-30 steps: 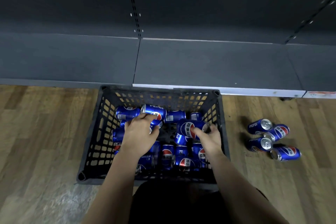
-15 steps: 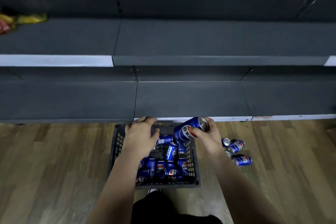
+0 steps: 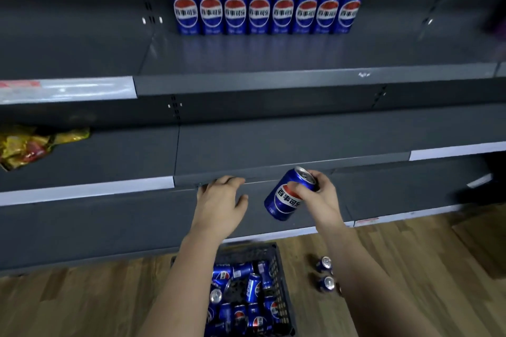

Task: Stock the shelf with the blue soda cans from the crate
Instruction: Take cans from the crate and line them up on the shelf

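My right hand (image 3: 319,198) grips a blue soda can (image 3: 287,195) near its top and holds it tilted in the air in front of the lower shelves. My left hand (image 3: 220,204) is beside it, palm down with fingers spread, holding nothing I can see. Its fingertips are level with the front edge of a grey shelf (image 3: 273,172). Below my arms, the black plastic crate (image 3: 282,276) stands on the floor with several blue cans (image 3: 253,287) lying in it. A row of several upright blue cans (image 3: 265,9) stands at the back of the upper shelf (image 3: 301,79).
Loose blue cans (image 3: 325,273) lie on the wooden floor right of the crate. Yellow and red snack bags (image 3: 30,145) sit on the middle shelf at far left. A brown box (image 3: 484,243) is on the floor at right.
Both hands have risen out of the crate to shelf height, the right one carrying a can. The left hand no longer holds a can. My view tilted up, and the upper shelf's cans now show.
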The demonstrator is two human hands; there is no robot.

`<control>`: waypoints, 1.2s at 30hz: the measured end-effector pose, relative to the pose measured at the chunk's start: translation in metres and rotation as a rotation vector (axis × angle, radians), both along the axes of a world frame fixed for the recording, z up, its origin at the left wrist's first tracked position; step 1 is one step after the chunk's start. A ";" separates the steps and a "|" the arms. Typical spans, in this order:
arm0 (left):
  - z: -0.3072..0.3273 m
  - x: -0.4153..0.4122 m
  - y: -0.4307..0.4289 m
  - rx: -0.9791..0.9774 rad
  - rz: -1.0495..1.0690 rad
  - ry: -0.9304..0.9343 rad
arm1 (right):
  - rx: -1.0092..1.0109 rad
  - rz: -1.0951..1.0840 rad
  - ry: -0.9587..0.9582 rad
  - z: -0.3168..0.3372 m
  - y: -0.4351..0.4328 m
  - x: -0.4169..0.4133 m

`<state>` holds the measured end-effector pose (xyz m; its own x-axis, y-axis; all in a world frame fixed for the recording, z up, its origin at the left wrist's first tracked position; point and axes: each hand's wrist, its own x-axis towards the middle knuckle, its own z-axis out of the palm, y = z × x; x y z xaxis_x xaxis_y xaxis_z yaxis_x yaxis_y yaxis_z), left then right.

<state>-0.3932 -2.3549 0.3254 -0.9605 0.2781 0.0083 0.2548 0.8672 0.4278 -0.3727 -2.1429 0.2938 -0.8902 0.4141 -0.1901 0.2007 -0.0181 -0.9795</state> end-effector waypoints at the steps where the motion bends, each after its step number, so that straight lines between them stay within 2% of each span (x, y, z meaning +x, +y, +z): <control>1: 0.006 -0.004 0.002 0.005 -0.016 0.010 | 0.001 -0.005 0.021 0.010 0.001 -0.003; 16: 0.069 -0.070 0.091 0.034 -0.145 0.183 | 0.081 -0.068 0.294 0.127 0.089 -0.069; 28: 0.106 -0.139 0.222 0.010 -0.063 0.378 | 0.183 -0.044 0.424 0.208 0.233 -0.165; 36: 0.115 -0.180 0.269 0.029 0.045 0.460 | 0.267 -0.030 0.427 0.211 0.304 -0.234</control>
